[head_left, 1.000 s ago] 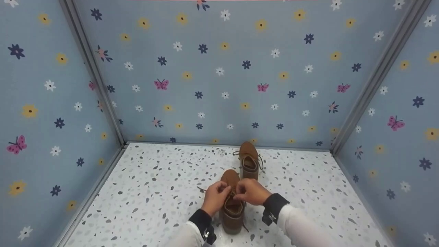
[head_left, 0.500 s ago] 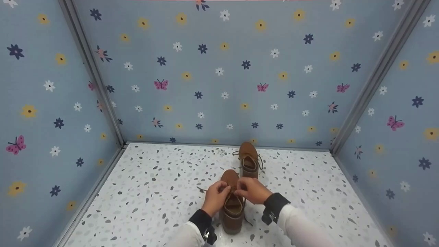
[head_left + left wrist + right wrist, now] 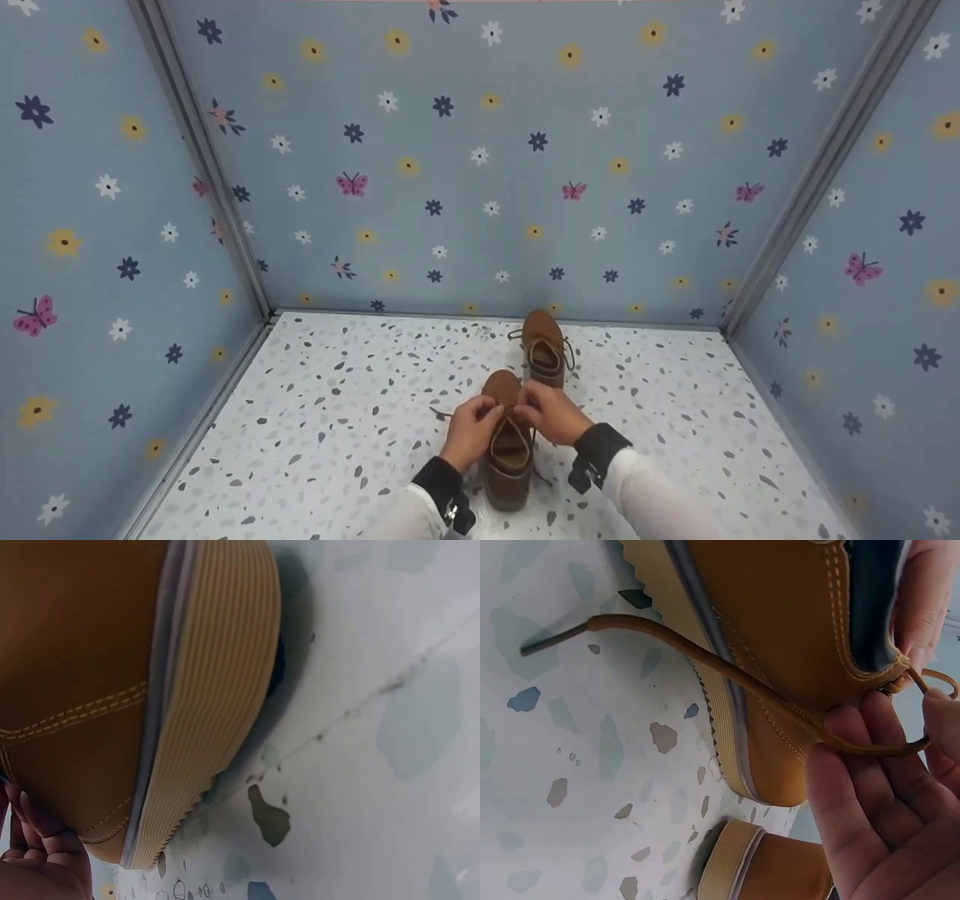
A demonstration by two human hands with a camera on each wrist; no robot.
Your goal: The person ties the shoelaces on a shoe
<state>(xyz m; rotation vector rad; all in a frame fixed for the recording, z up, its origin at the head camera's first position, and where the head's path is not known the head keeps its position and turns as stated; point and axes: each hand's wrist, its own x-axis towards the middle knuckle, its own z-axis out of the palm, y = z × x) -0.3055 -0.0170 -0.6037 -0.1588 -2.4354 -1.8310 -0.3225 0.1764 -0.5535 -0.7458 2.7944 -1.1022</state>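
Note:
A brown leather lace-up shoe (image 3: 508, 487) stands on the floor with its toe pointing away from me. Over its lacing, my left hand (image 3: 469, 431) pinches the shoelace with curled fingers; in the left wrist view those fingers (image 3: 45, 840) sit against the shoe's upper, and the lace there is hidden. My right hand (image 3: 556, 416) faces it from the other side. In the right wrist view, the brown shoelace (image 3: 705, 656) runs into the right hand's thumb and fingers, which grip it, and its free end hangs beside the sole. A small loop shows near the thumb.
The matching shoe (image 3: 543, 330) stands just beyond, close to the back wall, its laces spread to both sides. Floral blue panels (image 3: 480, 150) enclose the speckled white floor (image 3: 337, 420) at the back and both sides.
My right hand's fingertips have moved slightly up toward the toe, drawing back from the tongue. The lace end to the right of the shoe has shifted outward. The left hand stays in place.

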